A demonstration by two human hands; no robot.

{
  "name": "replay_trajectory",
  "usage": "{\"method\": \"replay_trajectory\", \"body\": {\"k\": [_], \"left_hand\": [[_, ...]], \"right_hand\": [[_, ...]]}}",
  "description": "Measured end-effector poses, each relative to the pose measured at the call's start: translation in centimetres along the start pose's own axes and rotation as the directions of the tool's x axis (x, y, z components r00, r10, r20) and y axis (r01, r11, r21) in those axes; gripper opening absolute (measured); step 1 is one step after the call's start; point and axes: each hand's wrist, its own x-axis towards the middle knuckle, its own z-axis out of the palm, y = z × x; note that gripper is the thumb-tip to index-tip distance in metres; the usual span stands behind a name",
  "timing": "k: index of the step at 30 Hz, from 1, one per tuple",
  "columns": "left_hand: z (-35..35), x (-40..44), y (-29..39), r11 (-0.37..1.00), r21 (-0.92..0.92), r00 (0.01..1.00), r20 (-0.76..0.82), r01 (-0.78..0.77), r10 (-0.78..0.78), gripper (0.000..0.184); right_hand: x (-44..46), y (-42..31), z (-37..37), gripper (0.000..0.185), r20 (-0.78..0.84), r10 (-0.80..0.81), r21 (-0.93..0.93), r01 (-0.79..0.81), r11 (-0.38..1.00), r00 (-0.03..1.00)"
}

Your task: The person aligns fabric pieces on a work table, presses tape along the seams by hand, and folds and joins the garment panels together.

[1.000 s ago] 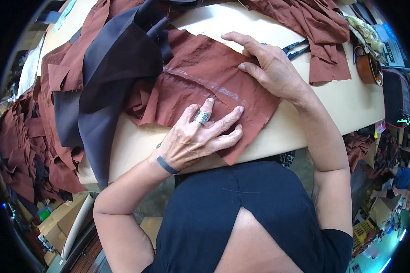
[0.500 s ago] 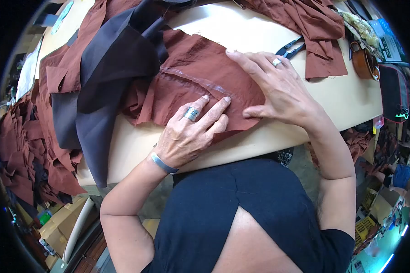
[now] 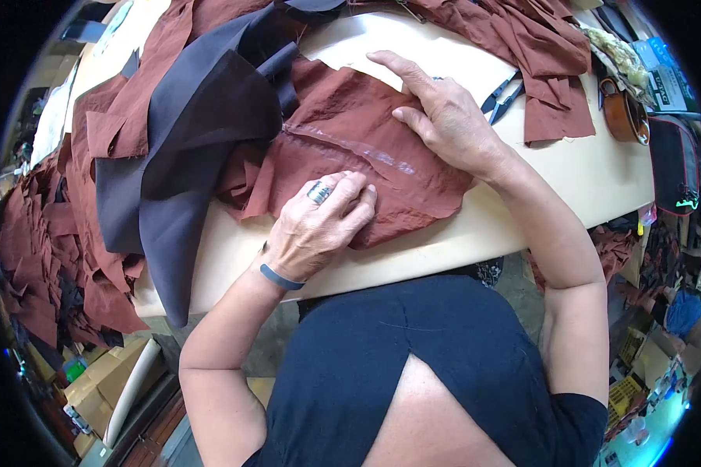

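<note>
1 rust-brown panel (image 3: 366, 113) lies on the pale surface (image 3: 592, 175), beneath the 2 hands; it is the reference for all positions. Well left of the panel: 1 heap of brown scraps (image 3: 35, 241); overlaps prevent a piece count. Adjoining the panel's left end: 1 dark cloth (image 3: 171, 249), upper end cut off by the frame.

On the panel, near side: left hand (image 3: 315, 222), with 1 ring (image 3: 319, 192) and 1 wristband (image 3: 280, 278). Back up, fingers bent, fingertips down on the fabric. Undersides are hidden; whether they pinch the fabric cannot be told.

At the panel's right part: right hand (image 3: 452, 117), index finger extended, thumb set apart from it. Remaining fingers are mostly hidden; contact with the panel cannot be confirmed.

Right of the panel: 1 dark tool (image 3: 500, 100), outline hard to make out; 1 brown cloth (image 3: 553, 78), cut off at the top; then 1 brown roll (image 3: 623, 113) and 1 dark case (image 3: 675, 163).
</note>
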Motion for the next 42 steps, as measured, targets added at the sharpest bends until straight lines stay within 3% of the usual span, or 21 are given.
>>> {"method": "replay_trajectory", "body": {"k": [5, 11, 19, 23, 24, 27, 30, 33, 42], "left_hand": [[-0.7, 0.7, 0.0, 1.0, -0.018, 0.993, 0.121, -0.012, 0.014, 0.025], [-0.2, 0.4, 0.5, 0.999, 0.03, 0.999, 0.049, 0.021, -0.022, 0.024], [-0.8, 0.5, 0.8, 0.977, 0.171, 0.982, 0.157, -0.129, 0.102, 0.027], [-0.9, 0.6, -0.1, 0.985, 0.067, 0.979, 0.137, -0.158, 0.148, 0.034], [-1.3, 0.9, -0.1, 0.993, -0.089, 0.992, 0.098, -0.073, 0.082, 0.036], [-0.8, 0.5, -0.5, 0.993, -0.08, 0.996, -0.02, 0.085, -0.086, 0.038], [-0.2, 0.0, -0.6, 0.996, -0.018, 0.996, -0.019, 0.087, -0.087, 0.036], [-0.9, 0.8, -0.5, 0.998, 0.021, 0.997, 0.042, 0.059, -0.059, 0.033], [-0.7, 0.6, -0.6, 0.993, 0.116, 0.997, 0.063, 0.025, -0.033, 0.029]], "right_hand": [[-0.1, 0.0, -0.2, 0.065, -0.036, -0.091, 0.004, 0.091, 0.996, 0.995], [-0.2, 0.1, -0.2, 0.063, -0.05, -0.089, 0.014, 0.09, 0.996, 0.995], [-0.2, 0.2, 0.0, 0.062, -0.059, -0.096, -0.009, 0.096, 0.995, 0.994], [-0.3, 0.3, 0.0, 0.063, -0.067, -0.139, -0.013, 0.139, 0.99, 0.988], [-0.3, 0.3, 0.0, 0.063, -0.071, -0.157, -0.013, 0.156, 0.988, 0.985], [-0.3, 0.1, -0.3, 0.062, -0.04, -0.113, -0.018, 0.112, 0.994, 0.993], [0.4, -0.4, -0.6, 0.06, 0.016, -0.01, -0.089, 0.012, 0.996, 1.0], [1.1, 0.7, 0.5, 0.059, -0.094, -0.167, -0.101, 0.157, 0.982, 0.982], [0.9, 0.3, -0.3, 0.057, -0.016, -0.022, 0.004, 0.022, 1.0, 1.0]]}}
